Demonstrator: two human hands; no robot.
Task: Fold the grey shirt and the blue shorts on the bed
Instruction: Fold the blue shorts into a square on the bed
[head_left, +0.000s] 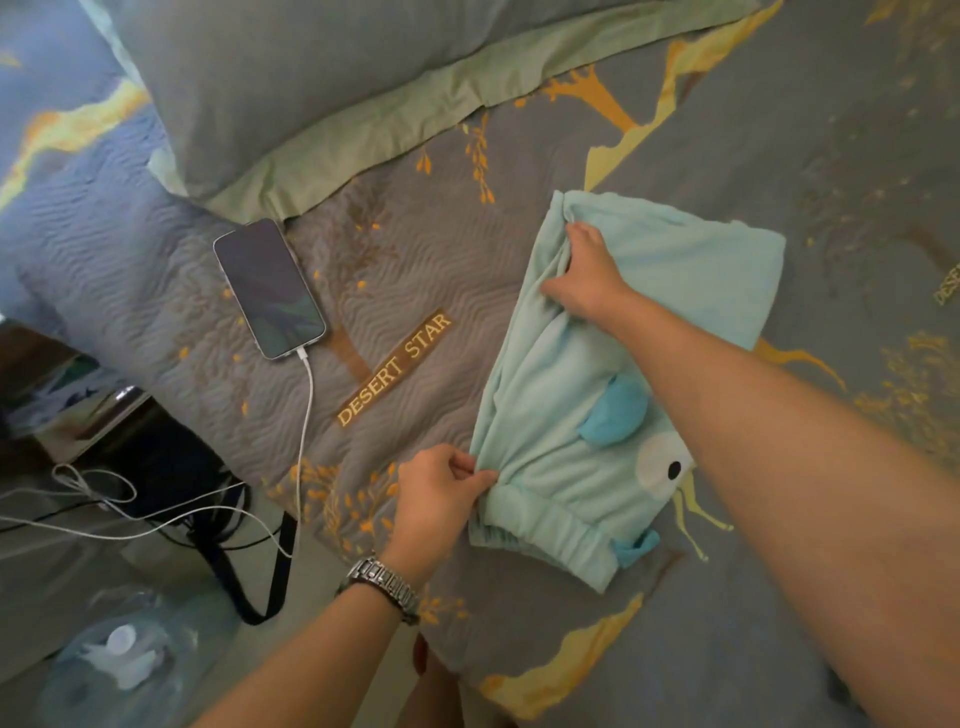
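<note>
The light blue shorts (691, 291) lie on the grey patterned bedspread (415, 270), with a cartoon eye and darker blue patches on the front and the elastic waistband nearest me. My left hand (441, 499) pinches the left edge just above the waistband. My right hand (587, 275) grips bunched fabric at the far left edge near the leg hem. Both hands hold the same side of the shorts. No grey shirt shows in this view.
A phone (267, 288) lies face up on the bed to the left, plugged into a white cable (306, 415) that runs off the bed edge. A grey pillow (291, 67) lies at the top. A dark bag strap (249, 571) and cables lie on the floor at lower left.
</note>
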